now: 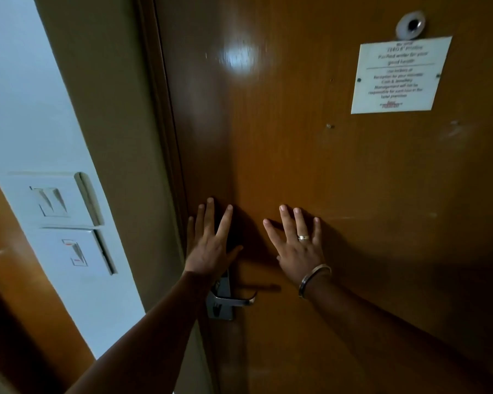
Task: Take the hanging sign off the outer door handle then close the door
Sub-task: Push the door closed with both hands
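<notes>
Pressing the door (pixel 339 172) shut with both palms, just above the lever handle (pixel 234 301) at lower centre.

Push evenly near the latch edge until it catches. Left hand (pixel 208 245) and right hand (pixel 299 245) lie flat on the wood, fingers spread, gripping nothing. No hanging sign is visible; only a printed notice (pixel 399 75) at upper right.

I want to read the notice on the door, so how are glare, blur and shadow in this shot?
Head view: the notice is motion-blurred, mostly illegible; a glare patch sits on the door upper left of it; dark shadows spread around the left hand and right hand; wide-angle bending curves the frame.
</notes>
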The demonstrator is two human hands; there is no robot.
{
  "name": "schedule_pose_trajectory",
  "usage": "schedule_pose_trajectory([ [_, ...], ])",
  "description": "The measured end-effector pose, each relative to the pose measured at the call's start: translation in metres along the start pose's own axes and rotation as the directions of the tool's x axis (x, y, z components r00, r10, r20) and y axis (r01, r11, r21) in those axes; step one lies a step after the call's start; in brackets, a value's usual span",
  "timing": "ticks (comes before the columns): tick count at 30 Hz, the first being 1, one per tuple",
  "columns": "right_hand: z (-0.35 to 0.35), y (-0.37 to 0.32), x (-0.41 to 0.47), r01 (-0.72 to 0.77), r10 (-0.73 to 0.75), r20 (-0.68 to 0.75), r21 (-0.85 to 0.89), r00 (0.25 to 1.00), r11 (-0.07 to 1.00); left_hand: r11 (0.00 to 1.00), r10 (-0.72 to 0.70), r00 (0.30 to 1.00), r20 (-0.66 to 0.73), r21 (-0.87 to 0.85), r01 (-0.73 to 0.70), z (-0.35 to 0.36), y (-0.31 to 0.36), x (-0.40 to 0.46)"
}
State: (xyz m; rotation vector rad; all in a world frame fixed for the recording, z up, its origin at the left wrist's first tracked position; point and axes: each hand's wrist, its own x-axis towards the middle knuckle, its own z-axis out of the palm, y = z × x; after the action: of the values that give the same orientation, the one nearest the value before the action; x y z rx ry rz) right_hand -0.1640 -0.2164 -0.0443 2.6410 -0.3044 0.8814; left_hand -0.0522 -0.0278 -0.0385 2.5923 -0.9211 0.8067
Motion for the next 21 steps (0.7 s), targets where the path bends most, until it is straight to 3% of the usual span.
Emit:
schedule_pose_trajectory([
  [12, 0.025, -0.008, 0.020, -0.046, 0.042, -0.052, -0.084, 0.998, 0.995, 0.993, 0.120, 0.985, -0.124, 0.019, -0.118, 0.030, -0.021, 0.026],
  [21, 0.015, -0.012, 0.022, -0.084, 0.088, 0.060, -0.056, 0.994, 0.995, 0.991, 0.133, 0.984, -0.122, 0.012, -0.132, 0.033, -0.023, 0.029],
])
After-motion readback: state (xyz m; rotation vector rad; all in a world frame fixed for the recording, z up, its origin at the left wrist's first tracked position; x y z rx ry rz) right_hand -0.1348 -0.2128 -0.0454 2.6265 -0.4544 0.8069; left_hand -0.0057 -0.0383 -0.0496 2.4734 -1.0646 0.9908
